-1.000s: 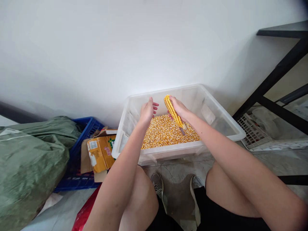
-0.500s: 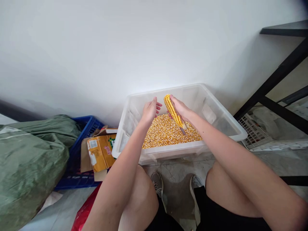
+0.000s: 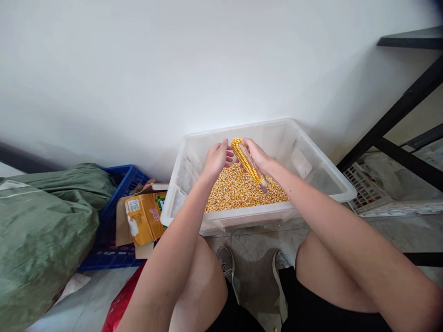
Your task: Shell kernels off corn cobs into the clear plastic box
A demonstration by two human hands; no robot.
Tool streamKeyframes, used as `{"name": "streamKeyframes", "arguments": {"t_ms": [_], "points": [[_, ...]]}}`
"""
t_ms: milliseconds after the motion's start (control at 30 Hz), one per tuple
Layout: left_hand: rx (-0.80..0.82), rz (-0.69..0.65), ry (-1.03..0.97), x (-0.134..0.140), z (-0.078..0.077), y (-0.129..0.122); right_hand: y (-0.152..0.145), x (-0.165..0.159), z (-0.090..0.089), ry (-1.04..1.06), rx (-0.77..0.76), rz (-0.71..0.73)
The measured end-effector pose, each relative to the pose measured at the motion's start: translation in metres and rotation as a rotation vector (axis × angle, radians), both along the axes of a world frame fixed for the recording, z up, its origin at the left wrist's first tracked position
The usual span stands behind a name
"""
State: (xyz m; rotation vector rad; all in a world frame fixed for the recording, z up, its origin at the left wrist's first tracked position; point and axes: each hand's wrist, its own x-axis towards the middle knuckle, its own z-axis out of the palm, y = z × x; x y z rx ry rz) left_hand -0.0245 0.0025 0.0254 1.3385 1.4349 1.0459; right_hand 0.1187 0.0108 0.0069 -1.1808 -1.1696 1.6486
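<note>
An ear of corn [image 3: 244, 156] is held tilted over the white plastic tub [image 3: 249, 215], with my right hand [image 3: 258, 156] closed round its right side. Yellow kernels cover much of the ear, and a bare strip of cob shows along the side nearest my right palm. Just left of the ear's upper end is my left hand [image 3: 218, 157], fingers apart and thumb raised, holding nothing; whether a fingertip touches the ear I cannot tell. Loose corn kernels [image 3: 238, 191] lie across the bottom of the tub beneath both hands.
Left of the tub, a blue crate [image 3: 110, 258] holds a torn cardboard box [image 3: 143, 221] and a green sack [image 3: 51, 230]. A black metal frame [image 3: 398, 110] and a white basket [image 3: 367, 186] stand at the right. A white wall [image 3: 173, 60] rises behind.
The ear has turned in my right hand, so the bare strip of cob now shows, and its top has shifted left towards my left hand. My left hand has barely moved.
</note>
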Motion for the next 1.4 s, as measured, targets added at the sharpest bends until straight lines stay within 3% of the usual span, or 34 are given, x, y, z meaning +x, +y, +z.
{"name": "streamKeyframes", "arguments": {"t_ms": [167, 567, 733, 1000, 1400], "points": [[-0.013, -0.03, 0.001, 0.003, 0.001, -0.004, -0.003, -0.003, 0.002, -0.041, 0.047, -0.077], [-0.075, -0.043, -0.052, 0.004, 0.003, -0.004, 0.001, 0.0, -0.003, 0.048, -0.016, 0.057], [-0.057, -0.043, -0.025, 0.006, 0.004, -0.009, -0.001, -0.001, -0.003, -0.036, 0.081, -0.008], [-0.075, -0.03, -0.024, 0.005, 0.004, -0.005, 0.001, -0.001, -0.002, 0.048, -0.026, 0.046], [-0.034, -0.055, -0.019, 0.007, 0.006, -0.011, 0.0, -0.002, -0.002, 0.105, 0.009, 0.005]]}}
